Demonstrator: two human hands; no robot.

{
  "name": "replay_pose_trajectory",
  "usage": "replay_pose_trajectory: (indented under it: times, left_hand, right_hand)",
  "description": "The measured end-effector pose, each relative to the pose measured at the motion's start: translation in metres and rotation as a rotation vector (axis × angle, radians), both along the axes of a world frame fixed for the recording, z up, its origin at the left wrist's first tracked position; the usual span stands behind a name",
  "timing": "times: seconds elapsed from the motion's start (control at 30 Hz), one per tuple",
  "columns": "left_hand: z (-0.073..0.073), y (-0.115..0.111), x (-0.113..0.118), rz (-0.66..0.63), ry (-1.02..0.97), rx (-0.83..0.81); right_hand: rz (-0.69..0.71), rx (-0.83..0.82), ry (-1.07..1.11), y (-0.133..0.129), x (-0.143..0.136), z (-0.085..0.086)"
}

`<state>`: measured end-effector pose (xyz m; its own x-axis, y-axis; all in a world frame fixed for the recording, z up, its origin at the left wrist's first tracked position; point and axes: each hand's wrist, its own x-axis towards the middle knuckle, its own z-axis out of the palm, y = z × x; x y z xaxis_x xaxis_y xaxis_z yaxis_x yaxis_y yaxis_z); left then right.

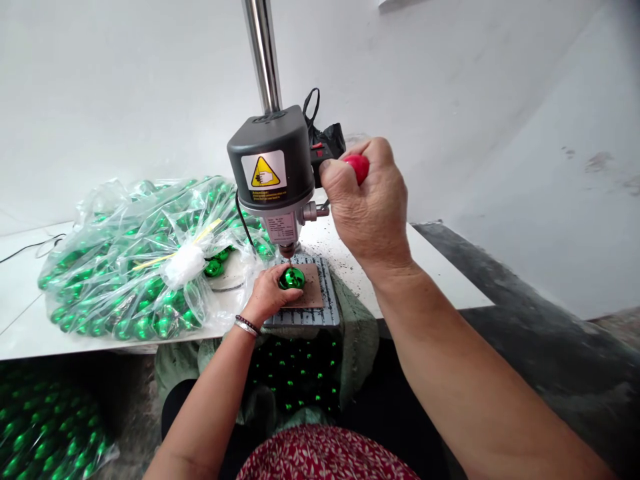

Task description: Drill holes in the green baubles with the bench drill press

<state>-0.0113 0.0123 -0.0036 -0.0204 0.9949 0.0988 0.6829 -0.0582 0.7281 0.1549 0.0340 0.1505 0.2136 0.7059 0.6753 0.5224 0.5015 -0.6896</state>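
My left hand [269, 291] is closed around a shiny green ball [292, 278], with thumb and fingers on its sides. The ball rests on a brown board [313, 287] on the grey slotted base [327, 313] of a bench drill press [273, 157]. Right above the ball is the drill bit [289, 261]; I cannot tell whether its tip is inside the ball. My right hand [373, 203] is wrapped round the red knob [357, 168] of the press's feed lever, to the right of the motor head.
A clear plastic bag [150, 267] full of green balls lies on the white table [440, 273] at left. More balls fill a bag [45, 427] on the floor and an open green sack [357, 333] below the base. Dark shavings dot the tabletop. A steel column [263, 57] rises behind.
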Motion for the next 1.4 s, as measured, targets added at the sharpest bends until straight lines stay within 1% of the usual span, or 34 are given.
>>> replay_pose_trajectory:
  times: [0.13, 0.3, 0.5, 0.73, 0.97, 1.2, 1.4]
  left_hand:
    - [-0.011, 0.001, 0.000, 0.006, -0.115, -0.019]
    - [-0.018, 0.003, 0.002, 0.001, -0.154, -0.005]
    - [-0.019, 0.003, 0.000, -0.010, -0.192, -0.001]
    - [-0.017, 0.000, 0.002, -0.017, -0.147, 0.025]
    - [-0.013, -0.002, 0.004, -0.007, -0.169, 0.015]
    - [-0.017, -0.001, 0.002, -0.037, -0.174, 0.010]
    - [-0.020, 0.000, 0.001, -0.040, -0.139, 0.049]
  right_hand:
    - [-0.009, 0.023, -0.005, -0.002, 0.001, -0.005]
    - [0.011, 0.005, 0.032, -0.009, 0.002, -0.008]
    - [0.010, 0.025, 0.078, -0.015, 0.003, -0.009]
    - [-0.023, 0.022, 0.020, -0.018, 0.004, -0.011]
    - [0.008, 0.022, -0.008, -0.025, 0.008, -0.019]
    - [0.003, 0.063, -0.047, -0.024, 0.011, -0.025]
    - [0.004, 0.117, -0.062, -0.026, 0.011, -0.032]
